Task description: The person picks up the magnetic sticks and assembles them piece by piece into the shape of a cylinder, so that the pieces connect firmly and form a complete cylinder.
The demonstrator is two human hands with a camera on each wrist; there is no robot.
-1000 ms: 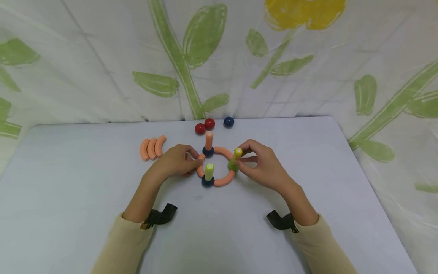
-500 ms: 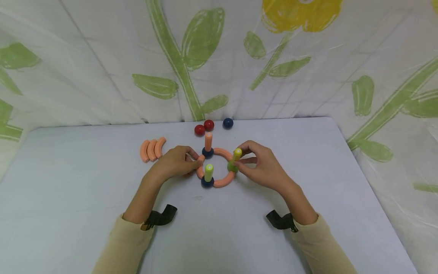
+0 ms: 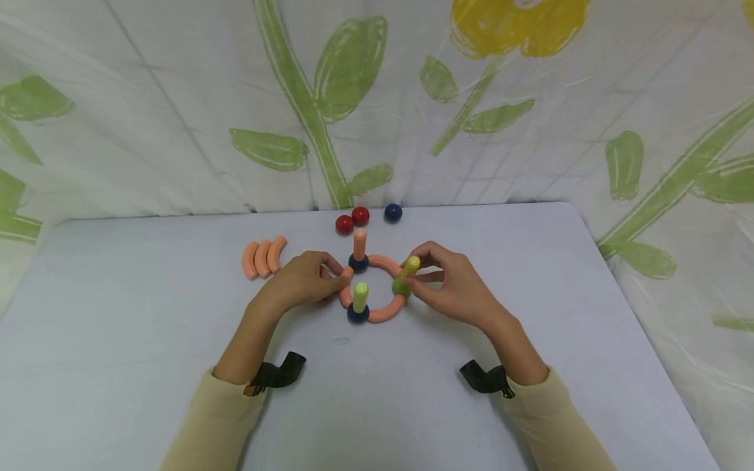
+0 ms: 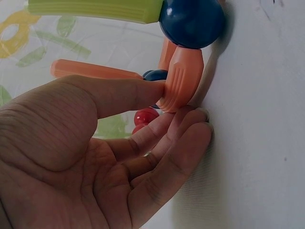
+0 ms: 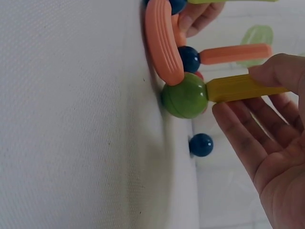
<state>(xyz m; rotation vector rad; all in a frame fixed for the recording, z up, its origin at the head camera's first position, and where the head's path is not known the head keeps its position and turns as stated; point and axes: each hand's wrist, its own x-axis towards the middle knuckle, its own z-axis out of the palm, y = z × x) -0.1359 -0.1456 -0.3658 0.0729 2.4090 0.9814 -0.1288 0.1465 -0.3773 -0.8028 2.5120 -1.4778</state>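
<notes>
A ring of curved orange rods (image 3: 385, 311) joined by balls lies on the table. My left hand (image 3: 303, 278) pinches the ring's left curved rod (image 4: 183, 78) between thumb and fingers. On the ring's right side, a yellow rod (image 5: 238, 88) rises from a green ball (image 5: 185, 95), leaning slightly right. My right hand (image 3: 456, 284) holds this rod between thumb and fingers. An orange straight rod (image 3: 360, 245) stands on the far dark blue ball (image 3: 358, 263). The near dark blue ball (image 3: 357, 314) carries a lime rod (image 3: 360, 298).
Several loose curved orange rods (image 3: 261, 258) lie left of the ring, beyond my left hand. Two red balls (image 3: 344, 225) and a loose blue ball (image 3: 393, 212) sit near the far edge of the white table (image 3: 377, 405). A printed curtain (image 3: 188, 131) hangs behind.
The top of the yellow rod has tipped slightly to the right in my right hand. My left hand keeps its place on the curved rod.
</notes>
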